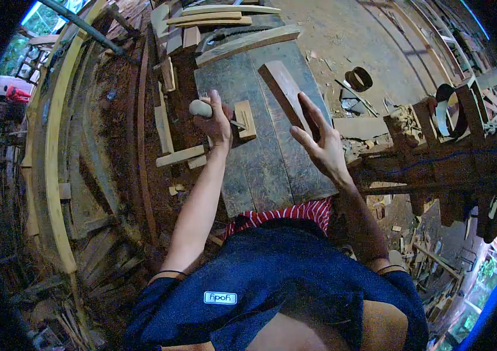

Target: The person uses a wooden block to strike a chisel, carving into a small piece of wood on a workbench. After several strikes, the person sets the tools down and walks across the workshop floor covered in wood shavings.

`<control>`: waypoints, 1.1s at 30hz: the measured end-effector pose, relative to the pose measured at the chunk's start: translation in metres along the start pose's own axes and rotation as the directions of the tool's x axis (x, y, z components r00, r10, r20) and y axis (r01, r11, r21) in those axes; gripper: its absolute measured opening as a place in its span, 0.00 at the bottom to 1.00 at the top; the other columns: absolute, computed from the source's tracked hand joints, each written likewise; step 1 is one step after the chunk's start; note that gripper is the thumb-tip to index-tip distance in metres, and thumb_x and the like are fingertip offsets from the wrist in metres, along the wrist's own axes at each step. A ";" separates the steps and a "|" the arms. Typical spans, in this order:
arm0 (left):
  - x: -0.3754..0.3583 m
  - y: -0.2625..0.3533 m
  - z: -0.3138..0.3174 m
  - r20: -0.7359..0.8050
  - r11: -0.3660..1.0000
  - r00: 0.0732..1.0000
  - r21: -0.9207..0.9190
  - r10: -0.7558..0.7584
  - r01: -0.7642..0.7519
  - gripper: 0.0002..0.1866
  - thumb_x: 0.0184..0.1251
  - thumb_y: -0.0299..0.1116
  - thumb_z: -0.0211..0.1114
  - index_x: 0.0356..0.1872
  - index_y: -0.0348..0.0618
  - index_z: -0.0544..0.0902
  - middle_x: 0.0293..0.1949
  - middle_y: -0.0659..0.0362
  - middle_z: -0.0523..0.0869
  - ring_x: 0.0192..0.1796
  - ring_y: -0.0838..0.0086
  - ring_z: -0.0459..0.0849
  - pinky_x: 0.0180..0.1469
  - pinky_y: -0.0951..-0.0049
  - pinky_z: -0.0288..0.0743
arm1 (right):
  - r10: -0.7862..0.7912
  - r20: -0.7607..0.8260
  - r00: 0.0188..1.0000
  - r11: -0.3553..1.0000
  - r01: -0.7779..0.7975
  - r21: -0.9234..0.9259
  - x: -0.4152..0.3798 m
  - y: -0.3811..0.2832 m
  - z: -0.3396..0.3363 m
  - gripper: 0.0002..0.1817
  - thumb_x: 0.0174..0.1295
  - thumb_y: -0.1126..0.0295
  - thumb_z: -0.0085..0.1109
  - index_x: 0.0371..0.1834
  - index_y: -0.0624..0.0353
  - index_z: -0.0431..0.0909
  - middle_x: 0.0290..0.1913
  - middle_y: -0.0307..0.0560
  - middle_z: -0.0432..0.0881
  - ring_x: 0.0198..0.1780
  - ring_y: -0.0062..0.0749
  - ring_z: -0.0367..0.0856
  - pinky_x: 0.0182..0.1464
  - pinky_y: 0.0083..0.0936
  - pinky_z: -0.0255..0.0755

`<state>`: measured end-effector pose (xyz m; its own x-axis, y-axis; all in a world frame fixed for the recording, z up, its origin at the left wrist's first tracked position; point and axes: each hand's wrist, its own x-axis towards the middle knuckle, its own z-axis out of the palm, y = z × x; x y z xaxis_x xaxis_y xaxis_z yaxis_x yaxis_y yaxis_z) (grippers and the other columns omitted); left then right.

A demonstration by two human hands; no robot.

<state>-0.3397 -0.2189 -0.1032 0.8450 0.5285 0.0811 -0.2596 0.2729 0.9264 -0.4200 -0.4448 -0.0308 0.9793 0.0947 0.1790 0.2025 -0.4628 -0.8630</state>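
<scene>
A tool with a pale rounded wooden handle point(201, 109) is in my left hand point(219, 120), its fingers wrapped round it and the thumb raised. Just right of that hand lies a small light wood piece point(245, 120) on the dark plank bench point(260, 169). A longer brown wooden block point(286, 90) rests at a slant on the bench's right side. My right hand point(322, 143) is beside the block's near end, fingers apart; its fingertips overlap the block's edge, and contact is hard to tell.
Curved wood pieces point(248, 44) lie across the bench's far end. Sticks point(181, 155) jut out at its left edge. A dark ring point(358, 79) and scraps lie on the floor to the right. Long yellowish beams point(55, 175) run along the left.
</scene>
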 end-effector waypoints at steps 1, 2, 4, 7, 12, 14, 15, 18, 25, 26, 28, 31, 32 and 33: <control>-0.001 0.000 -0.001 -0.002 1.000 1.000 0.002 -0.001 0.001 0.18 0.72 0.47 0.68 0.32 0.50 0.71 0.15 0.67 0.72 0.17 0.81 0.73 0.21 0.76 0.64 | 0.002 0.002 1.000 1.000 -0.002 0.001 0.000 -0.001 0.001 0.39 0.65 0.52 0.65 0.78 0.43 0.62 0.69 0.55 0.77 0.66 0.52 0.79 0.66 0.39 0.72; -0.003 0.001 -0.001 -0.004 1.000 1.000 -0.007 -0.013 0.013 0.18 0.72 0.47 0.68 0.31 0.50 0.71 0.16 0.68 0.72 0.18 0.81 0.73 0.21 0.76 0.64 | 0.005 0.012 1.000 1.000 -0.005 -0.009 0.001 -0.003 0.001 0.39 0.65 0.51 0.64 0.78 0.42 0.62 0.68 0.55 0.78 0.64 0.54 0.79 0.65 0.40 0.73; -0.005 0.001 0.003 -0.007 1.000 1.000 -0.014 -0.024 0.024 0.18 0.72 0.46 0.68 0.30 0.50 0.71 0.16 0.68 0.73 0.18 0.81 0.73 0.22 0.76 0.65 | 0.008 0.022 1.000 1.000 -0.008 -0.019 0.003 -0.003 0.002 0.38 0.65 0.50 0.64 0.78 0.41 0.62 0.67 0.54 0.79 0.63 0.55 0.80 0.64 0.41 0.74; -0.006 -0.004 0.001 -0.023 0.995 0.995 -0.015 -0.099 0.099 0.17 0.72 0.44 0.68 0.29 0.50 0.72 0.18 0.68 0.74 0.18 0.81 0.74 0.22 0.76 0.65 | 0.007 0.047 0.999 1.000 -0.008 0.021 0.004 0.001 0.006 0.38 0.65 0.51 0.64 0.78 0.39 0.63 0.65 0.54 0.80 0.61 0.55 0.82 0.62 0.41 0.75; -0.007 -0.004 0.002 0.032 0.999 0.999 0.007 -0.041 0.040 0.14 0.72 0.42 0.69 0.32 0.51 0.74 0.19 0.68 0.74 0.18 0.81 0.73 0.22 0.76 0.66 | 0.008 0.081 0.997 1.000 -0.008 0.007 0.006 -0.005 0.007 0.38 0.65 0.52 0.64 0.78 0.39 0.62 0.61 0.57 0.83 0.58 0.54 0.84 0.59 0.41 0.77; -0.011 0.005 0.007 -0.006 0.998 1.000 0.053 -0.016 0.016 0.13 0.72 0.41 0.69 0.32 0.51 0.74 0.19 0.68 0.74 0.18 0.81 0.73 0.22 0.76 0.66 | 0.023 0.091 0.996 1.000 -0.025 0.016 0.007 -0.004 0.008 0.38 0.65 0.51 0.64 0.78 0.40 0.62 0.60 0.58 0.83 0.58 0.54 0.84 0.59 0.41 0.77; -0.009 0.000 0.006 -0.023 0.997 1.000 0.074 -0.002 0.004 0.13 0.72 0.40 0.69 0.33 0.51 0.74 0.19 0.68 0.74 0.18 0.81 0.73 0.22 0.76 0.66 | 0.035 0.100 0.994 0.999 -0.038 0.023 0.008 -0.004 0.008 0.39 0.65 0.51 0.64 0.79 0.40 0.62 0.59 0.58 0.83 0.58 0.54 0.84 0.59 0.41 0.77; 0.003 -0.025 -0.006 -0.116 0.996 0.993 0.080 -0.037 0.047 0.13 0.71 0.39 0.70 0.33 0.50 0.74 0.21 0.68 0.76 0.19 0.82 0.73 0.22 0.77 0.65 | -0.009 0.094 0.995 1.000 0.008 0.016 0.011 -0.006 0.009 0.39 0.65 0.51 0.64 0.79 0.41 0.61 0.60 0.58 0.83 0.58 0.55 0.84 0.60 0.41 0.77; -0.005 -0.084 -0.030 -0.097 0.995 0.992 -0.078 -0.075 0.068 0.10 0.70 0.35 0.72 0.36 0.47 0.77 0.31 0.66 0.80 0.29 0.83 0.76 0.31 0.75 0.72 | 0.075 0.215 0.974 0.996 -0.081 0.021 0.028 -0.031 0.006 0.39 0.66 0.55 0.65 0.78 0.53 0.62 0.73 0.54 0.72 0.71 0.42 0.74 0.70 0.33 0.67; 0.012 -0.125 -0.059 0.012 0.999 1.000 -0.050 0.013 -0.012 0.10 0.69 0.34 0.72 0.37 0.47 0.77 0.31 0.66 0.80 0.28 0.83 0.76 0.30 0.75 0.72 | 0.058 0.206 0.977 0.998 -0.065 0.028 0.032 -0.034 0.007 0.38 0.66 0.56 0.64 0.78 0.53 0.62 0.72 0.55 0.73 0.71 0.42 0.75 0.70 0.33 0.67; 0.001 -0.107 -0.045 -0.017 1.000 1.000 -0.025 0.001 -0.001 0.10 0.70 0.34 0.72 0.37 0.47 0.77 0.30 0.66 0.80 0.28 0.82 0.76 0.30 0.75 0.72 | 0.037 0.201 0.979 0.998 -0.045 0.035 0.039 -0.048 0.008 0.38 0.67 0.56 0.64 0.78 0.54 0.62 0.71 0.56 0.74 0.70 0.43 0.75 0.69 0.34 0.68; -0.011 -0.069 -0.020 0.041 0.999 0.999 0.040 -0.014 0.012 0.11 0.70 0.35 0.71 0.38 0.47 0.76 0.29 0.66 0.79 0.27 0.82 0.76 0.29 0.75 0.71 | -0.129 0.153 0.980 0.980 0.102 0.173 0.051 -0.078 0.017 0.39 0.65 0.60 0.66 0.78 0.54 0.63 0.70 0.56 0.76 0.69 0.43 0.77 0.69 0.33 0.69; -0.012 -0.063 -0.016 0.083 0.998 0.997 0.059 -0.010 0.005 0.11 0.70 0.36 0.71 0.38 0.47 0.76 0.29 0.66 0.79 0.27 0.82 0.76 0.29 0.75 0.71 | -0.331 0.017 0.943 0.931 0.324 0.167 0.056 -0.085 0.025 0.40 0.62 0.56 0.68 0.77 0.47 0.64 0.61 0.59 0.80 0.58 0.50 0.82 0.58 0.37 0.76; -0.014 -0.064 -0.015 0.128 0.997 0.992 0.072 -0.004 -0.005 0.11 0.70 0.36 0.71 0.38 0.47 0.76 0.29 0.66 0.79 0.27 0.82 0.75 0.29 0.75 0.71 | -0.452 -0.033 0.891 0.887 0.453 0.092 0.057 -0.089 0.026 0.40 0.60 0.55 0.68 0.77 0.43 0.65 0.53 0.58 0.80 0.51 0.50 0.83 0.51 0.39 0.77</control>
<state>-0.3417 -0.2316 -0.1695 0.8989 0.4204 0.1234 -0.2295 0.2121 0.9499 -0.3819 -0.3753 0.0439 0.7813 0.2647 0.5653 0.6234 -0.2868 -0.7274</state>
